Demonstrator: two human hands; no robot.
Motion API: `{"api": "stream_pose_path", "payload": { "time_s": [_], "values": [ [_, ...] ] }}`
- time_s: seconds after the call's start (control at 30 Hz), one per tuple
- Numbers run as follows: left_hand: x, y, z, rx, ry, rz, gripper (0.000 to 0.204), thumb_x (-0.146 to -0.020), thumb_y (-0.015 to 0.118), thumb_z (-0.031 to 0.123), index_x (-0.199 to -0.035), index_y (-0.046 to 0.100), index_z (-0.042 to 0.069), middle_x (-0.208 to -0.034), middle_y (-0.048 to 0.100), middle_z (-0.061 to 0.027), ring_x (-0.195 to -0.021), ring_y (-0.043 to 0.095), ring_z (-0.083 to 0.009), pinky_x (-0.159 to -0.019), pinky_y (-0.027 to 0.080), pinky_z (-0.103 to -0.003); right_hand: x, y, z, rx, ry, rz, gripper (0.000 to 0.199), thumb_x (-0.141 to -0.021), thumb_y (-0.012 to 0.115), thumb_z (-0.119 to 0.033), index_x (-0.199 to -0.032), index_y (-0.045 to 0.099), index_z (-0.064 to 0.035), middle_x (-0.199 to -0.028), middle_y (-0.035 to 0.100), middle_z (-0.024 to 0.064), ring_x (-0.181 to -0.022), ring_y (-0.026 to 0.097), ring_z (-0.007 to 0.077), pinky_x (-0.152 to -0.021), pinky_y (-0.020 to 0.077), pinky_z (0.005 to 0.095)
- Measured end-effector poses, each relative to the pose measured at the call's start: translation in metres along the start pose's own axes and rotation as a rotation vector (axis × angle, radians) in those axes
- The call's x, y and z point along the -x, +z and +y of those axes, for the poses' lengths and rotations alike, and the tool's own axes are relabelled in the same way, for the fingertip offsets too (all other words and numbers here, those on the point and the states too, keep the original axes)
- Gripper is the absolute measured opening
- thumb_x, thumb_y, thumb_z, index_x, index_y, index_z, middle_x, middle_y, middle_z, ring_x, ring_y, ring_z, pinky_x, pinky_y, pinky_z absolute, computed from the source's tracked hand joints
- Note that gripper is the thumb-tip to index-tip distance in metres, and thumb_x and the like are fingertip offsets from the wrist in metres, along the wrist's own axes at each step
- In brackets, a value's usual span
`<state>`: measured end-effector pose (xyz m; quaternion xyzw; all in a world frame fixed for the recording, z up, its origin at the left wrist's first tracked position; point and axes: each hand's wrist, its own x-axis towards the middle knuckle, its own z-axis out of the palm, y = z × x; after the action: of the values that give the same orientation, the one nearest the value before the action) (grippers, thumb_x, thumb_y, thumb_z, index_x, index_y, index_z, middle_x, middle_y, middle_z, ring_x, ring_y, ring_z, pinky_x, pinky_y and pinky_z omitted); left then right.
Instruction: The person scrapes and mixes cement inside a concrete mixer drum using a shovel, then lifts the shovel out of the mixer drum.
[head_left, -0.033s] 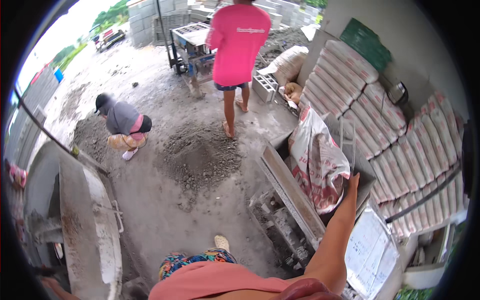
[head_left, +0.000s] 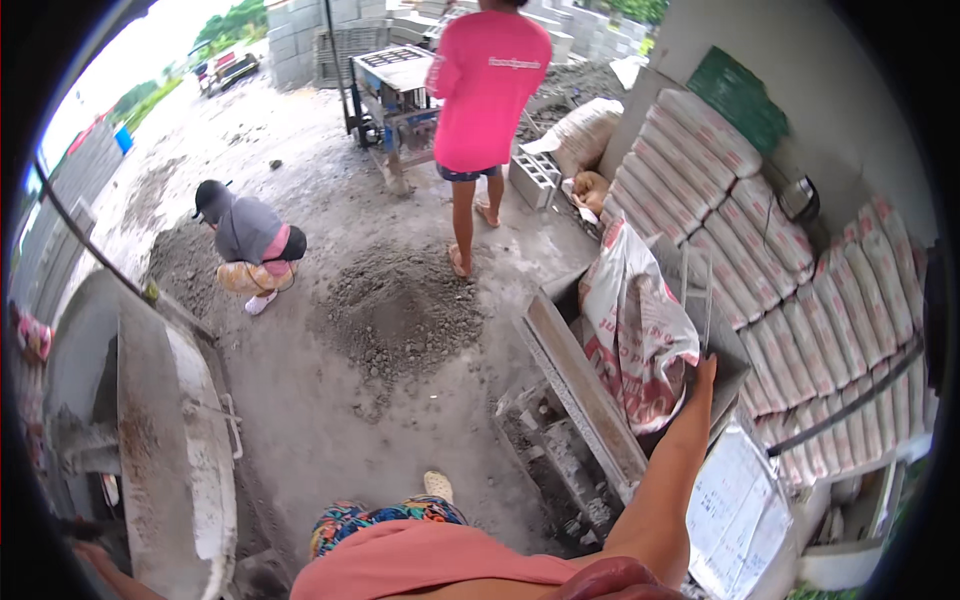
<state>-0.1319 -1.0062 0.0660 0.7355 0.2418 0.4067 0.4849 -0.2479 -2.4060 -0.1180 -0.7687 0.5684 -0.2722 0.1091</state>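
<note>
My right arm reaches out to a grey metal hopper on the right. My right hand is at its inner side, beside a thin metal frame and the edge of a crumpled white and red cement sack. The sack lies in the hopper, sagging. How the fingers of that hand are set cannot be made out. At the lower left, my left hand is by a large cement-crusted mixer drum. Its fingers are blurred at the dark rim of the picture.
A heap of grey sand and gravel lies ahead. One person crouches left of it; another in pink stands behind it by a blue-framed machine. Stacked cement bags line the right wall. A hollow block sits nearby.
The view has shifted slightly, so the background sits a little further right and lower. My hands keep about the same places.
</note>
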Motion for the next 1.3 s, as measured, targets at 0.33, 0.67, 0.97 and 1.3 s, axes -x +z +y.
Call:
{"api": "stream_pose_path", "payload": {
  "time_s": [0.33,0.67,0.97,1.3],
  "values": [
    [-0.016,-0.083,0.029,-0.041,0.068,0.102,0.036,-0.085,0.045,0.028,-0.096,0.058,-0.003,-0.101,0.06,-0.0207,-0.097,0.056,-0.0313,-0.09,0.045,-0.042,0.073,-0.066,-0.15,0.23,0.106,0.083,0.03,-0.09,0.046,-0.031,-0.104,0.06,-0.0085,-0.103,0.062,0.0121,-0.096,0.06,0.0306,-0.077,0.0469,0.0462],
    [-0.129,-0.152,-0.014,0.008,0.214,-0.041,0.035,-0.086,0.046,0.028,-0.098,0.059,-0.003,-0.102,0.06,-0.0202,-0.096,0.056,-0.0306,-0.089,0.046,-0.041,0.138,-0.177,-0.221,-0.142,-0.412,0.519,0.031,-0.092,0.048,-0.03,-0.093,0.057,-0.0002,-0.088,0.061,0.0165,-0.079,0.061,0.0307,-0.066,0.0461,0.0421],
    [-0.07,-0.04,-0.029,0.822,-0.023,-0.18,0.055,-0.085,0.036,0.045,-0.085,0.058,-0.005,-0.072,0.058,-0.0193,-0.065,0.057,-0.0319,-0.066,0.047,-0.046,0.405,-0.17,-0.322,-0.857,-0.351,-0.816,0.02,-0.089,0.05,-0.014,-0.102,0.06,-0.0013,-0.063,0.044,-0.0042,-0.049,0.039,0.0032,-0.042,0.0309,0.0182],
    [-0.067,-0.113,0.0,0.644,-0.016,-0.3,0.085,-0.072,0.013,0.077,-0.061,0.048,0.001,-0.063,0.049,-0.0137,-0.063,0.048,-0.0253,-0.066,0.04,-0.037,0.737,-0.18,-0.354,-0.464,-0.347,-1.383,0.034,-0.092,0.052,-0.031,-0.093,0.064,0.0,-0.057,0.044,-0.0035,-0.048,0.036,0.0046,-0.045,0.0299,0.0231]
  ]
}}
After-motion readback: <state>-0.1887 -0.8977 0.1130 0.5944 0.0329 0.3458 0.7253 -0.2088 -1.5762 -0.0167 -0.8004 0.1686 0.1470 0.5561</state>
